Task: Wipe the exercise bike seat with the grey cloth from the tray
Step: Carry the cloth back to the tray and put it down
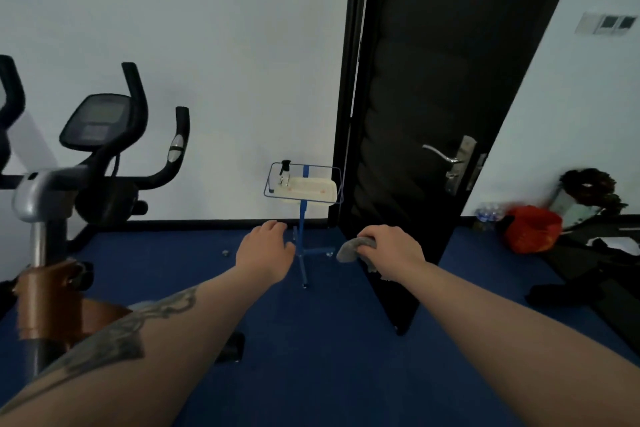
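Observation:
My right hand (389, 250) is shut on the crumpled grey cloth (351, 250), held in the air over the blue floor. My left hand (266, 248) hovers beside it, holding nothing, with its fingers loosely curled. Ahead stands a white tray (323, 192) on a blue stand (303, 236), with a small pump bottle (284, 173) on it. The exercise bike (104, 156) is at the left, its console and handlebars visible. A brown, blurred part at the lower left (48, 302) may be the seat; I cannot tell.
A black door (433, 114) stands ajar just right of the tray stand. Red bag (531, 229), water bottles and dark items lie on the floor at the far right. Blue floor stretches between me and the stand.

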Demonstrator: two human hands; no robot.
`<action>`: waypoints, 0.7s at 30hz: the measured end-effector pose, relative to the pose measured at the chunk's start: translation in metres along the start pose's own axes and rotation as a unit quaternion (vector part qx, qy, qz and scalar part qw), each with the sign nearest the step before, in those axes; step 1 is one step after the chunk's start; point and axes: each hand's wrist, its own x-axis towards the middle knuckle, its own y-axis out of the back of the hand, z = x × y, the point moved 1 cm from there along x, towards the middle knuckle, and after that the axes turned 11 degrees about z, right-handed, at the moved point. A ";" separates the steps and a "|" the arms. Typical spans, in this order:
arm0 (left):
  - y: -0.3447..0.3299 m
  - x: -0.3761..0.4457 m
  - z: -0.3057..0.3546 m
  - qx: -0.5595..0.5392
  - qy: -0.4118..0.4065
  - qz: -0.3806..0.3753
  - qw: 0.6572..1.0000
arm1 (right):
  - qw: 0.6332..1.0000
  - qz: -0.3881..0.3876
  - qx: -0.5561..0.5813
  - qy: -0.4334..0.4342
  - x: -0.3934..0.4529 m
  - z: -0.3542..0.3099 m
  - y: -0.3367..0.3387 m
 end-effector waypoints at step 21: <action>-0.109 0.304 0.011 0.018 -0.005 -0.026 0.999 | 0.999 -0.036 0.011 -0.012 0.328 0.059 -0.067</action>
